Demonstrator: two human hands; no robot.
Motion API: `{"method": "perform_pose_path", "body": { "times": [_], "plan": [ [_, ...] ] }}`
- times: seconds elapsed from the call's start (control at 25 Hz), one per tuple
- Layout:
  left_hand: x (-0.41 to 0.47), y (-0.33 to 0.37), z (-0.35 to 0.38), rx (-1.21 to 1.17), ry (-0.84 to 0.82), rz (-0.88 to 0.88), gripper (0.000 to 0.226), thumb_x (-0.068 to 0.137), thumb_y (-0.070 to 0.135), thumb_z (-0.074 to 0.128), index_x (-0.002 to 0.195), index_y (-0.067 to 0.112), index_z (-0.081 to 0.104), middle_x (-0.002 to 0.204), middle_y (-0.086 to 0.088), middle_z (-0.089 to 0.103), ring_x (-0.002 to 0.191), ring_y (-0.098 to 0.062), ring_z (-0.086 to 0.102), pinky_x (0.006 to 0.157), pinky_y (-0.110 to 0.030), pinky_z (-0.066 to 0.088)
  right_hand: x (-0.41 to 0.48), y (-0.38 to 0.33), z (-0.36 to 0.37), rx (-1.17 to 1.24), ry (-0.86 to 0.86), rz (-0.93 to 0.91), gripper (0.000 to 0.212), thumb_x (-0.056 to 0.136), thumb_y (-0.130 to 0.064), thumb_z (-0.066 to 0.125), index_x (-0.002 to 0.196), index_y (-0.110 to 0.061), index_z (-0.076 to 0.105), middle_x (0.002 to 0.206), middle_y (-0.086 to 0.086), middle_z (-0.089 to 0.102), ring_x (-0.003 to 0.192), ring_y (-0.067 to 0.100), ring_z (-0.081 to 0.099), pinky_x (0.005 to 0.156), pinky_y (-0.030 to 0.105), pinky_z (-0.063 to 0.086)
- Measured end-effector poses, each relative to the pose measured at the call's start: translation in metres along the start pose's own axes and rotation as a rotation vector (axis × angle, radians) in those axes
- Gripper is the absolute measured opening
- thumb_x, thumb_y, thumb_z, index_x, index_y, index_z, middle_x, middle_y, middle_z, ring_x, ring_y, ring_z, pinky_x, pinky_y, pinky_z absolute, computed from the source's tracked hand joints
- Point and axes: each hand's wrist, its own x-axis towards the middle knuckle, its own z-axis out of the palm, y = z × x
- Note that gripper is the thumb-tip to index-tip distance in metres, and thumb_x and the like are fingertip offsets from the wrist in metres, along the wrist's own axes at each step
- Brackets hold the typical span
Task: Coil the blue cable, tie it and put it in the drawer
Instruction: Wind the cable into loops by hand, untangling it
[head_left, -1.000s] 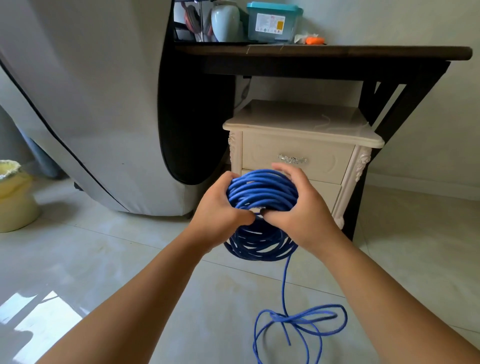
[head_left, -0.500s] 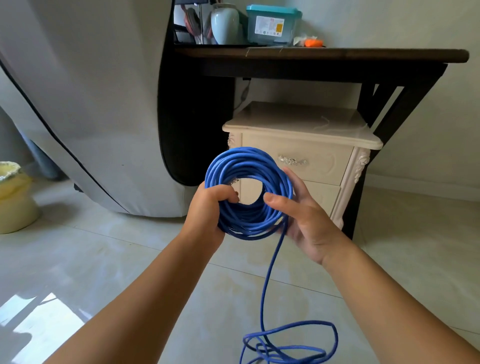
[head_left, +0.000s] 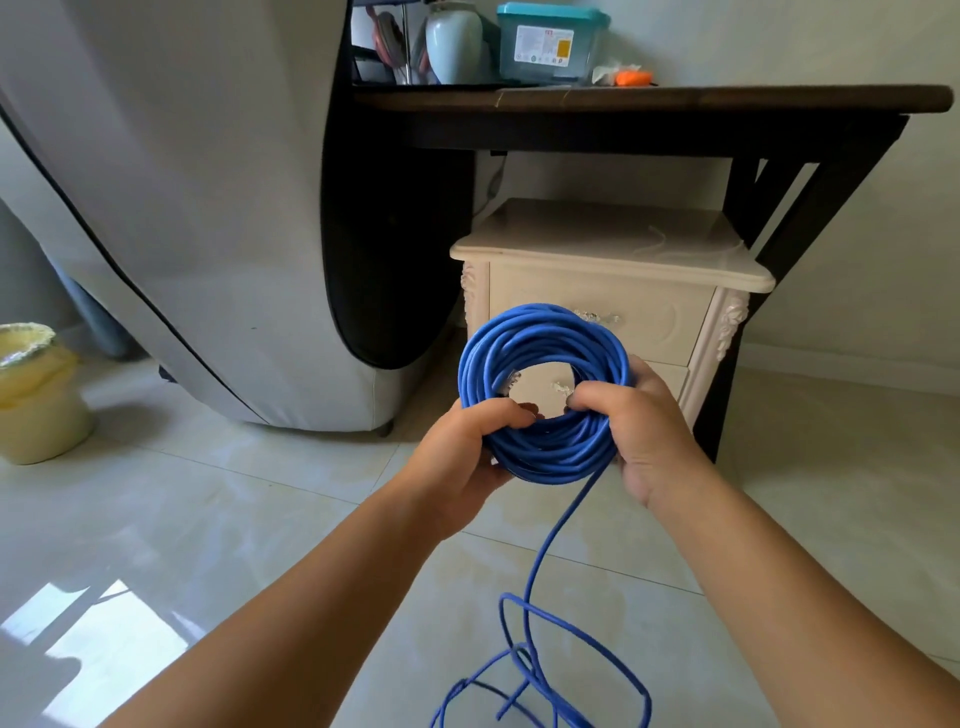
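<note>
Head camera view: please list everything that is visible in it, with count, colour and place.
blue cable: one, blue, coil held before the nightstand, tail on the floor
nightstand: one, cream, under the table
upper drawer: one, cream, closed, behind the coil
table: one, dark brown, above the nightstand
box: one, clear with teal lid, on the table
jar: one, pale, left of the box
bin: one, yellow, floor at far left
cover: one, grey, over something large at left
left hand: one, grips the coil's lower left
right hand: one, grips the coil's lower right
</note>
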Motion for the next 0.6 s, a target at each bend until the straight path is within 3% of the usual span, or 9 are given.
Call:
{"method": "perform_pose_path", "body": {
  "times": [0.08, 0.2, 0.28, 0.4, 0.48, 0.6],
  "plan": [
    [0.003, 0.006, -0.001, 0.162, 0.046, 0.068, 0.056, 0.079, 0.011, 0.072, 0.131, 0.014, 0.051, 0.115, -0.008, 0.066, 0.102, -0.02, 0.068, 0.083, -0.032, 0.057, 0.001, -0.004, 0.0, -0.029, 0.02, -0.08, 0.043, 0.075, 0.005, 0.064, 0.107, -0.023, 0.063, 0.088, 0.001, 0.065, 0.084, 0.022, 0.063, 0.079, 0.041, 0.054],
    [0.004, 0.018, -0.007, 0.475, 0.133, 0.312, 0.088, 0.08, 0.003, 0.076, 0.147, 0.036, 0.029, 0.131, 0.009, 0.055, 0.113, -0.005, 0.062, 0.077, -0.016, 0.054, -0.005, -0.007, -0.001, -0.421, 0.005, -0.309, 0.057, 0.072, 0.004, 0.066, 0.118, -0.029, 0.054, 0.109, -0.006, 0.059, 0.094, 0.014, 0.061, 0.077, 0.025, 0.049],
    [0.005, 0.018, -0.014, 0.835, 0.055, 0.415, 0.101, 0.074, 0.002, 0.076, 0.15, 0.04, 0.024, 0.144, 0.011, 0.039, 0.129, -0.009, 0.048, 0.087, -0.017, 0.053, -0.01, -0.002, 0.003, -0.694, -0.08, -0.41, 0.065, 0.07, 0.002, 0.065, 0.125, -0.029, 0.051, 0.117, -0.008, 0.049, 0.101, 0.013, 0.055, 0.081, 0.023, 0.047],
    [0.004, 0.011, -0.017, 1.173, -0.048, 0.491, 0.105, 0.069, 0.009, 0.079, 0.152, 0.038, 0.022, 0.14, 0.011, 0.035, 0.123, -0.011, 0.049, 0.092, -0.026, 0.054, -0.015, 0.001, 0.008, -0.774, -0.187, -0.427, 0.067, 0.071, 0.002, 0.062, 0.129, -0.03, 0.05, 0.12, -0.01, 0.046, 0.103, 0.012, 0.053, 0.083, 0.022, 0.048],
    [0.004, 0.01, -0.014, 1.207, 0.068, 0.592, 0.097, 0.071, 0.014, 0.083, 0.15, 0.031, 0.029, 0.131, 0.009, 0.046, 0.112, -0.006, 0.052, 0.091, -0.02, 0.051, -0.015, -0.001, 0.009, -0.72, -0.186, -0.447, 0.066, 0.072, 0.004, 0.063, 0.127, -0.03, 0.052, 0.119, -0.01, 0.047, 0.102, 0.01, 0.054, 0.082, 0.021, 0.049],
    [0.003, 0.01, -0.01, 1.207, 0.218, 0.682, 0.063, 0.071, 0.016, 0.081, 0.126, 0.023, 0.052, 0.109, 0.009, 0.06, 0.093, -0.007, 0.058, 0.078, -0.023, 0.052, -0.016, -0.001, 0.012, -0.62, -0.182, -0.456, 0.065, 0.071, 0.005, 0.065, 0.122, -0.034, 0.054, 0.117, -0.01, 0.05, 0.102, 0.007, 0.055, 0.085, 0.024, 0.051]
  ]
}}
